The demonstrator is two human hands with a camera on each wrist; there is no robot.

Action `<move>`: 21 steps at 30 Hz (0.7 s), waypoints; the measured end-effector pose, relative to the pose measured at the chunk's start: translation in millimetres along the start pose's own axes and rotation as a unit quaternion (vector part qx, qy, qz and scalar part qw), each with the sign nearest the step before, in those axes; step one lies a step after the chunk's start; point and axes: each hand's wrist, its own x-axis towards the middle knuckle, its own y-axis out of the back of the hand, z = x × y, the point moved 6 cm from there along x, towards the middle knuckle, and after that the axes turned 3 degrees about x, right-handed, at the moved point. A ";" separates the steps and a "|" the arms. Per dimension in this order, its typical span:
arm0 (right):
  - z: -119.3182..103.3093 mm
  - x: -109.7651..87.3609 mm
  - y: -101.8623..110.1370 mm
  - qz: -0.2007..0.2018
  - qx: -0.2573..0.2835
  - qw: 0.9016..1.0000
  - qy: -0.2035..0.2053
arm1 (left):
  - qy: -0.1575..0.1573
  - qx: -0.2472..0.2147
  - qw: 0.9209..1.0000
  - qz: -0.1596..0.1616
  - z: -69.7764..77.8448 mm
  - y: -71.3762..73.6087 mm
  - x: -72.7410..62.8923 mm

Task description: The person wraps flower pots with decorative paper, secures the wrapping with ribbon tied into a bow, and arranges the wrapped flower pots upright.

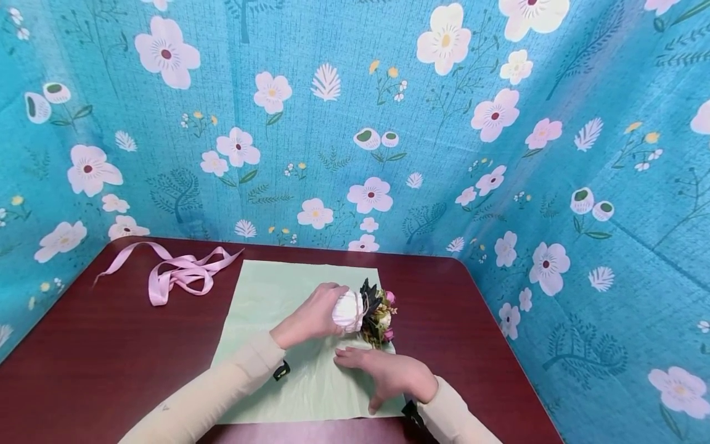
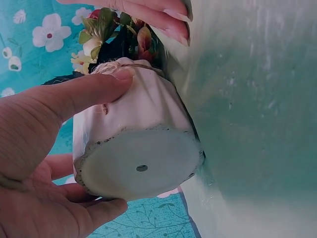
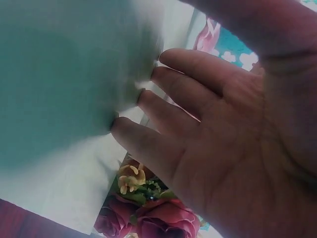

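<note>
A white flower pot (image 1: 347, 311), tied with twine at its neck, lies on its side on a pale green wrapping sheet (image 1: 266, 308). Its pink and cream flowers (image 1: 384, 320) with dark leaves point to the right. My left hand (image 1: 313, 313) grips the pot around its body; in the left wrist view the thumb lies along the pot's side (image 2: 148, 106) and its round base with a small hole faces the camera. My right hand (image 1: 388, 373) rests with its fingers extended and fingertips on the sheet, just in front of the flowers; the right wrist view shows its straight fingers (image 3: 168, 114).
A loosely looped pink ribbon (image 1: 183, 271) lies at the back left of the dark red table (image 1: 111, 351). Behind the table and along its right side hangs a blue floral cloth (image 1: 333, 123).
</note>
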 end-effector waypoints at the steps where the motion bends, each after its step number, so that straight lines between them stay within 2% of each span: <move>1: 0.8 0.8 0.4 0.001 -0.002 1.000 -0.003 | 0.003 0.000 1.000 -0.002 -1.4 -0.5 1.0; 8: 9.6 7.0 4.3 0.000 0.003 1.000 -0.025 | 0.012 -0.005 1.000 0.003 -8.5 0.6 9.6; 21: 27.2 16.3 12.4 0.001 0.032 0.999 -0.017 | 0.008 -0.002 1.000 -0.003 -19.4 0.5 26.3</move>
